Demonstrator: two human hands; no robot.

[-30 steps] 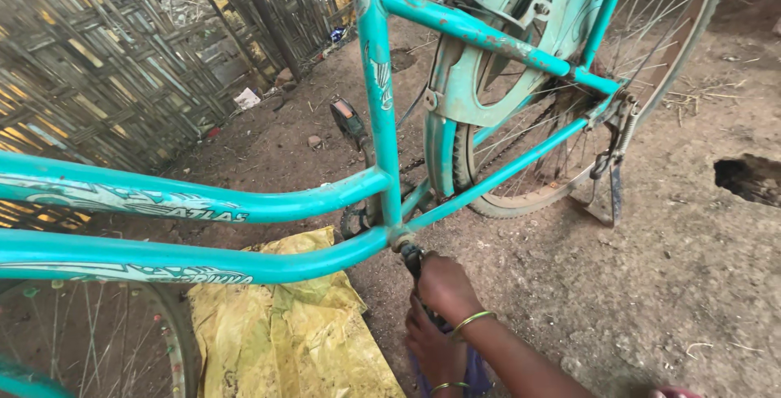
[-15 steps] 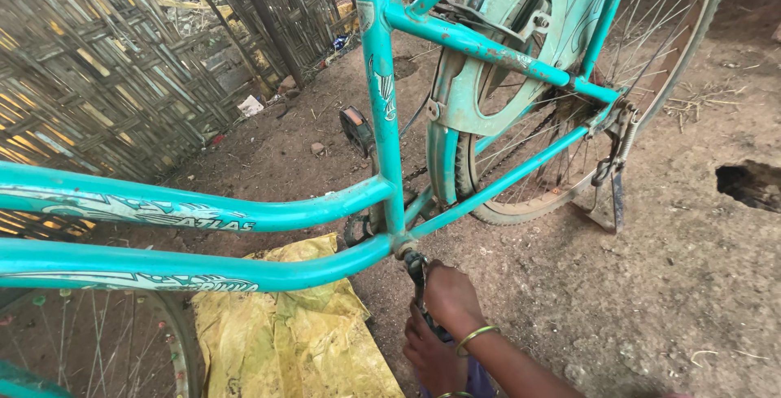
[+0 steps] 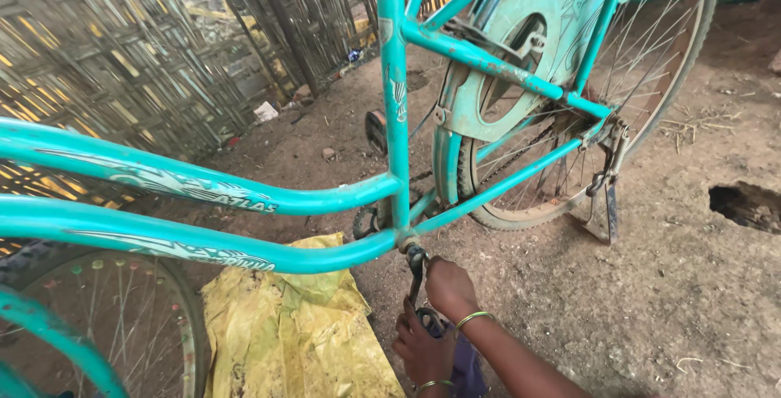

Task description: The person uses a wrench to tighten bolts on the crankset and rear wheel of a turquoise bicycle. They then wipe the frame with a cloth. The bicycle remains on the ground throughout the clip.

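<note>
Teal frame: the bicycle (image 3: 390,162) stands on a dirt floor (image 3: 651,284), its crank arm (image 3: 416,272) hanging down from the bottom of the frame.
Right hand: the right hand (image 3: 449,286) wraps the crank arm, fingers curled tight around it.
Left hand: the left hand (image 3: 423,349) cups the pedal (image 3: 429,321) from below, fingers closed on it.
Doing it well: I judge a firm grip on the arm matters, so the pedal end does not swing.
Nearby: yellow sheet (image 3: 293,333) on the ground just beside the hands.
</note>
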